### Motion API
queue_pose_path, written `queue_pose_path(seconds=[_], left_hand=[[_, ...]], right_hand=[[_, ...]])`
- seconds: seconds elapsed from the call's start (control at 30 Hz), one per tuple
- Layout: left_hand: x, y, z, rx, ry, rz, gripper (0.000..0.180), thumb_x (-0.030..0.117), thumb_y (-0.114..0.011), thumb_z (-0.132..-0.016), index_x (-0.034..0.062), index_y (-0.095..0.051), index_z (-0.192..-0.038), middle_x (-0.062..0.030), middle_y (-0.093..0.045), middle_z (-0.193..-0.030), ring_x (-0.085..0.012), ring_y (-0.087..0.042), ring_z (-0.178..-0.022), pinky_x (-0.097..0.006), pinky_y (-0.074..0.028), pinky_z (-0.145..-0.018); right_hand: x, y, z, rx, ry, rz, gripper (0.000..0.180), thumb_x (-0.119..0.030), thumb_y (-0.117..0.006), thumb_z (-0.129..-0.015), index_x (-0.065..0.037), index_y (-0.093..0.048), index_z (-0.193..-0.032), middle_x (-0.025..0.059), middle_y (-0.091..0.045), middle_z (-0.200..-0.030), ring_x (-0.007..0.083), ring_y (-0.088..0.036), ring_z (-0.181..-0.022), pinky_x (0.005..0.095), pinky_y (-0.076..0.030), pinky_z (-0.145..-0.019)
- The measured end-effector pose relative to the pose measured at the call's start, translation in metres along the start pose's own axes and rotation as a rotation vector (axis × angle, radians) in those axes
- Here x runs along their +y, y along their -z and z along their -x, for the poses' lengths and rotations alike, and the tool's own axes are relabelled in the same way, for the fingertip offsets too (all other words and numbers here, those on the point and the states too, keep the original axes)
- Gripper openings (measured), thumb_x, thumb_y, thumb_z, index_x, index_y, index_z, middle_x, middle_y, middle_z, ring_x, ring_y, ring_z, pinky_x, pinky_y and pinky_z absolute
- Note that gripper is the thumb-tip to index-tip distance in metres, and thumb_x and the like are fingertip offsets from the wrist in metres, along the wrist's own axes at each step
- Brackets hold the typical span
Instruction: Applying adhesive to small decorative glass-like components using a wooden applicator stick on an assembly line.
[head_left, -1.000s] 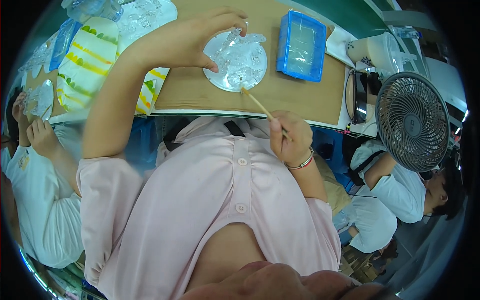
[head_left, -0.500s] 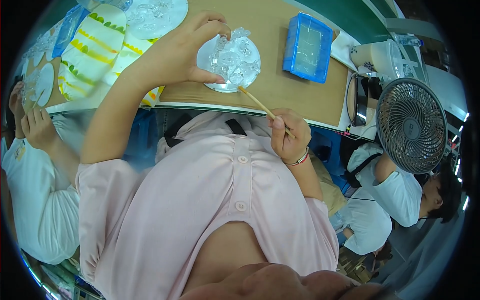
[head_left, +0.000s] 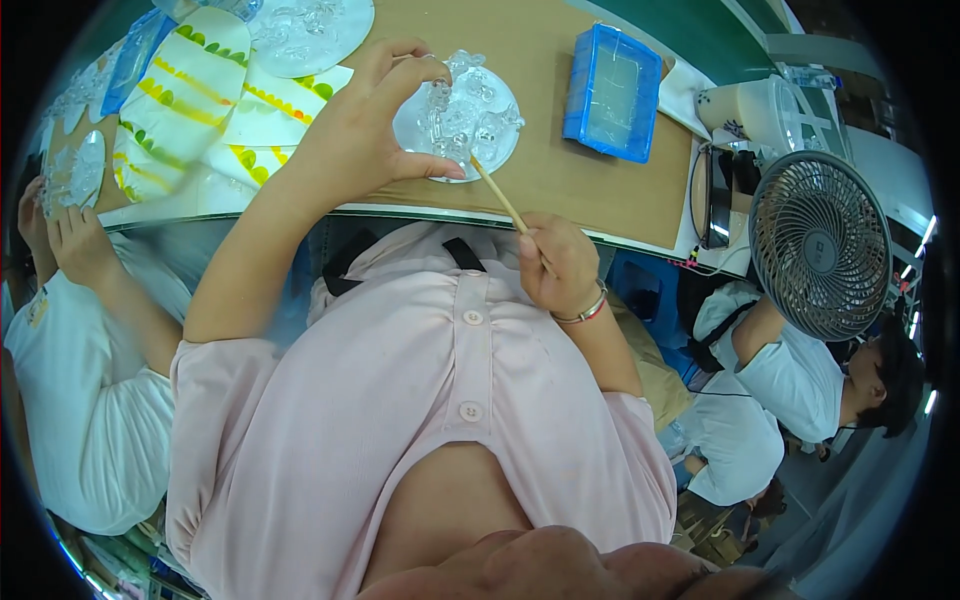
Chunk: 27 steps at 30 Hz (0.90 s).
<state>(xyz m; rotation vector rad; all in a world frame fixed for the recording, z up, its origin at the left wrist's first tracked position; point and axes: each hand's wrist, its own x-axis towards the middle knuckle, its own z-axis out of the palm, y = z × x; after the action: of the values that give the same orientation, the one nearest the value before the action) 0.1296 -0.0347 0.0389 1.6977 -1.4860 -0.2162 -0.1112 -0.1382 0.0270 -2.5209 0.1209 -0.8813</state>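
A white round disc (head_left: 408, 128) lies on the brown board and carries several clear, glassy-looking pieces (head_left: 460, 118). My left hand (head_left: 370, 125) curves around the disc's left side, with thumb and forefinger at the two ends of an upright clear piece (head_left: 437, 108); it appears gripped between them. Pinched in my right hand (head_left: 560, 262) is a thin wooden stick (head_left: 500, 193), slanting up and left. Its far tip meets the near edge of the clear pieces, just beside my left thumb. Whether the tip has bristles is too small to tell.
A blue tray (head_left: 612, 92) stands right of the disc. Farther right are a cup (head_left: 742, 108), a dark phone-like object (head_left: 716, 200) and a round fan (head_left: 820, 247). Patterned sheets (head_left: 185, 95) and another loaded disc (head_left: 300, 55) lie left. Co-workers sit on both sides.
My right hand has moved left and slightly up, bringing the stick's tip from the disc's near rim to the clear pieces. My left hand has shifted slightly, still around the clear piece.
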Motion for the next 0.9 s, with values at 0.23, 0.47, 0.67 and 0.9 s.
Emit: queue_pose_path(seconds=[0.23, 0.47, 0.67, 0.9], left_hand=[[0.0, -0.009, 0.002, 0.053, 0.01, 0.101, 0.069, 0.028, -0.087, -0.056, 0.013, -0.053, -0.114, -0.0116, -0.045, -0.128, -0.0337, -0.045, -0.122, -0.04, -0.042, -0.097], [-0.003, -0.005, 0.002, -0.03, 0.003, 0.138, 0.069, 0.017, -0.086, -0.058, 0.0131, -0.051, -0.117, -0.0126, -0.044, -0.135, -0.0325, -0.042, -0.125, -0.039, -0.038, -0.102], [0.006, -0.027, 0.009, 0.104, 0.041, 0.183, 0.069, 0.016, -0.086, -0.057, 0.0114, -0.05, -0.116, -0.0121, -0.042, -0.138, -0.0321, -0.039, -0.129, -0.041, -0.033, -0.105], [0.012, -0.049, 0.012, 0.273, 0.052, 0.045, 0.072, 0.02, -0.087, -0.056, 0.0116, -0.048, -0.115, -0.0157, -0.033, -0.142, -0.0348, -0.034, -0.13, -0.044, -0.033, -0.106]], right_hand=[[0.007, 0.017, 0.008, 0.025, -0.144, -0.069, 0.006, -0.003, -0.057, -0.088, -0.002, -0.051, -0.09, 0.0127, -0.065, -0.074, 0.0214, -0.062, -0.06, 0.0277, -0.049, -0.054], [0.004, 0.01, 0.003, 0.025, -0.043, -0.078, 0.006, -0.002, -0.056, -0.088, -0.003, -0.051, -0.088, 0.0117, -0.065, -0.074, 0.0225, -0.061, -0.059, 0.0285, -0.048, -0.053], [0.005, 0.015, 0.005, 0.033, -0.056, -0.074, 0.006, -0.001, -0.056, -0.088, -0.004, -0.051, -0.088, 0.0115, -0.065, -0.074, 0.0226, -0.062, -0.059, 0.0288, -0.048, -0.053], [0.006, 0.017, 0.0, -0.002, -0.015, -0.008, 0.007, -0.003, -0.057, -0.087, -0.003, -0.05, -0.089, 0.0114, -0.066, -0.076, 0.0225, -0.062, -0.058, 0.0289, -0.047, -0.052]])
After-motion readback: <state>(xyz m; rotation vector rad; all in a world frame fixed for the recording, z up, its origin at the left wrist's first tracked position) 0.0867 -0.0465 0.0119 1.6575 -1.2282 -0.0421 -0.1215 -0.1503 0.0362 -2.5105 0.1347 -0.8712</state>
